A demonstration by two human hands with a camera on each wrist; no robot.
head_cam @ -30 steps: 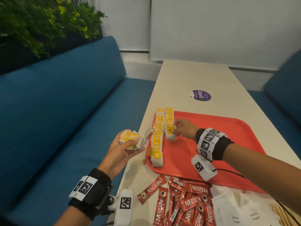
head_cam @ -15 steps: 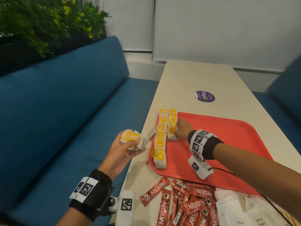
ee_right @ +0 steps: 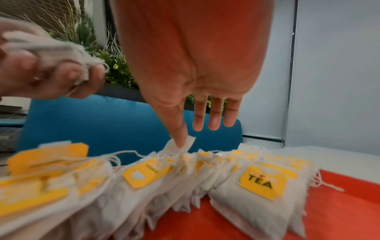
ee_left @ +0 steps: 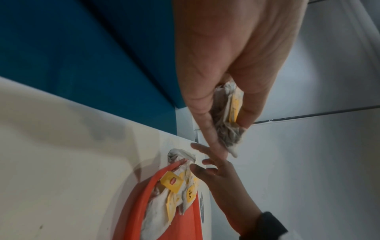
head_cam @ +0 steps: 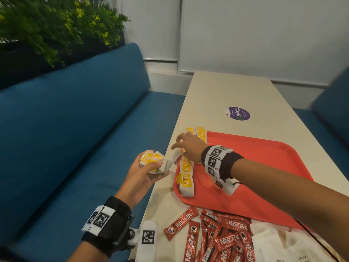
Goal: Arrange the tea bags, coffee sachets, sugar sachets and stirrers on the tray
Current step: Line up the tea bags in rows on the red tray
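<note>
The left hand (head_cam: pixel 143 173) is curled round a bunch of tea bags (head_cam: pixel 154 162), held just off the table's (head_cam: pixel 222 95) left edge. The right hand (head_cam: pixel 188 146), fingers spread and empty, hovers above the bag rows (head_cam: pixel 186 167) along the left rim of the tray (head_cam: pixel 264 167). Coffee sachets (head_cam: pixel 222 241) lie near the tray's near edge, sugar sachets (head_cam: pixel 273 246) to their right.

"NESCAFE CLASSIC" is printed in white on the red coffee sachets (head_cam: pixel 222 241) at 6 o'clock of the tray (head_cam: pixel 264 167). "TEA" is printed on the yellow tags of the tea bags (ee_right: pixel 261 183). "ClayG" is read on the purple sticker (head_cam: pixel 238 113) at 12 o'clock. "White" is legible on the white sugar sachets (head_cam: pixel 289 248).
</note>
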